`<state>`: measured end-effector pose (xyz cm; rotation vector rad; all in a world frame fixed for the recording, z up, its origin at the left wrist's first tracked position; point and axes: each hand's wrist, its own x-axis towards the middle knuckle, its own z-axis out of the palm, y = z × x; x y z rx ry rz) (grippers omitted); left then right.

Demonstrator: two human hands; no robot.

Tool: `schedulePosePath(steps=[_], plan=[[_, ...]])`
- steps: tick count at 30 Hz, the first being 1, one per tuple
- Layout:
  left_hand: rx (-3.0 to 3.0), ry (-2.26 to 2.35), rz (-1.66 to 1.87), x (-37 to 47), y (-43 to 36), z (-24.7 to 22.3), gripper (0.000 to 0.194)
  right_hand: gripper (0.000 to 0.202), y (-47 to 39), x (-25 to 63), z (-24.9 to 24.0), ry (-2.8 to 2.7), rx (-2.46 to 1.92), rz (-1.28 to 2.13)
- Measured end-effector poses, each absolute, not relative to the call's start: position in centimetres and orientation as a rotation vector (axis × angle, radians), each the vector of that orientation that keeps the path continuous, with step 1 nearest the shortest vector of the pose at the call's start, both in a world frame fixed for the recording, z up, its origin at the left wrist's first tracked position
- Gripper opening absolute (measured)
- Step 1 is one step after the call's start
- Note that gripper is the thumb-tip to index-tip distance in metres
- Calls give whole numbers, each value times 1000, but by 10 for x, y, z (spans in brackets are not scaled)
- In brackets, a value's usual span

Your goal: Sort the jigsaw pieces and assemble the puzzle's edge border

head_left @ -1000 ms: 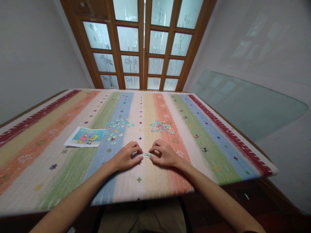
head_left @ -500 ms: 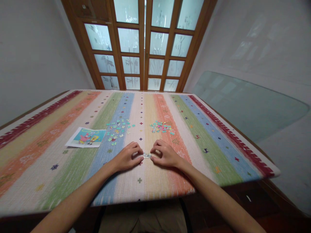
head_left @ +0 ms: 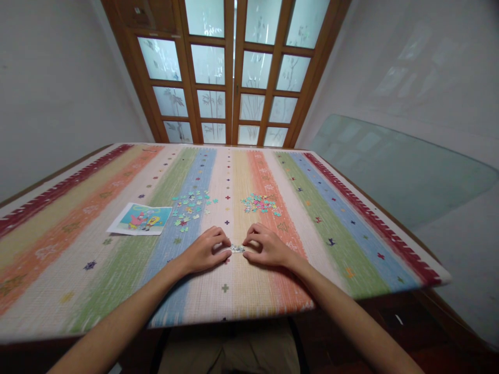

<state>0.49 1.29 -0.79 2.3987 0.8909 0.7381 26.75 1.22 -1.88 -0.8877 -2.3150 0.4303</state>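
Note:
A short strip of joined jigsaw puzzle pieces (head_left: 237, 249) lies on the striped tablecloth near its front edge. My left hand (head_left: 208, 250) pinches the strip's left end between thumb and fingers. At the right end, my right hand (head_left: 267, 246) grips it the same way. The fingertips cover both ends, so only the middle shows. Beyond my left hand spreads a loose group of light green and teal puzzle pieces (head_left: 191, 208). A denser pile of teal and pink pieces (head_left: 260, 203) sits beyond my right hand.
On the left lies a printed cartoon picture (head_left: 141, 219) on white paper, one corner slightly raised. The striped tablecloth (head_left: 128, 270) covers the whole table. Wooden doors with glass panes (head_left: 234, 72) stand behind it, and a glass sheet (head_left: 393, 166) leans at the right wall.
Both hands keep their hold on the strip and stay almost still. The whole view has shifted very slightly; the loose pieces and the picture lie as before.

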Motion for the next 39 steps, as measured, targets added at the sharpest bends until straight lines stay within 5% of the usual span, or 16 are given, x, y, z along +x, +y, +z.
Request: schedulePosePath(steps=[23,39], plan=[[2521,1619,824,-108,59,-3,29,42,14,285,-9,-2452,-869,485],[2513,1615,697,-122,95,4,37,31,11,284,-12,-2484,-811,273]])
